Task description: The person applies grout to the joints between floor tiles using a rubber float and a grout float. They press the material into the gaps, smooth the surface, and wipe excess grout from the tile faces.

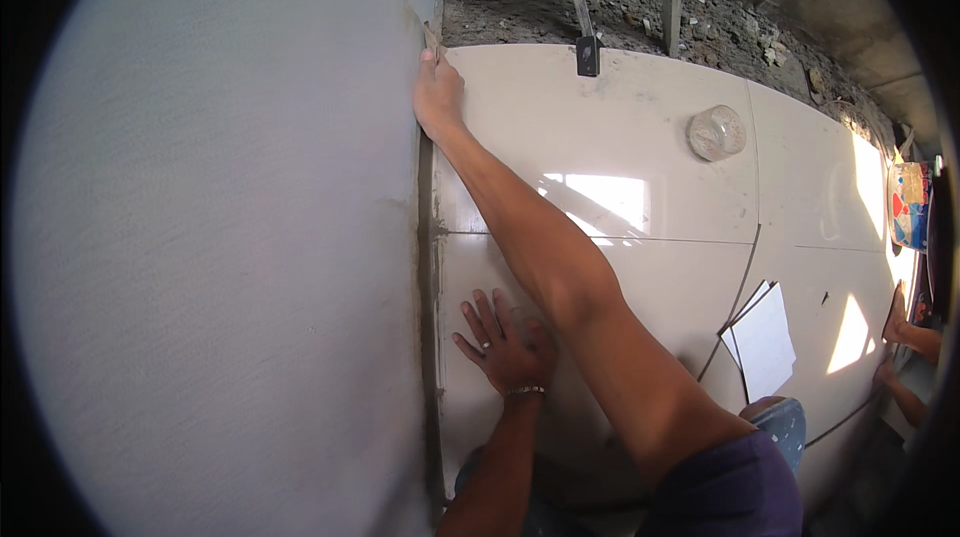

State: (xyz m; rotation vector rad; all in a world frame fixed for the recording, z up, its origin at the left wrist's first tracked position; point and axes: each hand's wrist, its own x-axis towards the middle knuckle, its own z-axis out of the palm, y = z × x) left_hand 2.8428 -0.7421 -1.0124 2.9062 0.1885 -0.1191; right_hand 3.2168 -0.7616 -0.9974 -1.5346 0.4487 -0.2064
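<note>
My left hand (512, 349) lies flat on a cream floor tile (650, 292), its fingers spread, with a ring and a bracelet on it. My right arm stretches across to the far end of the wall, where my right hand (438, 95) is closed around a thin flat tool (431, 35). The tool's tip meets the corner between the wall and the tile; most of it is hidden in my fist. Along the foot of the pale plastered wall (230, 237) runs a narrow dark gap (428, 337) beside the tiles.
A clear round container (717, 133) and white tile pieces (763, 342) rest on the tiles. A black block (588, 56) on a wooden stick sits at the far tile edge, before rough mortar rubble (520, 2). At right are a colourful bucket (909, 207) and another person's feet (897, 322).
</note>
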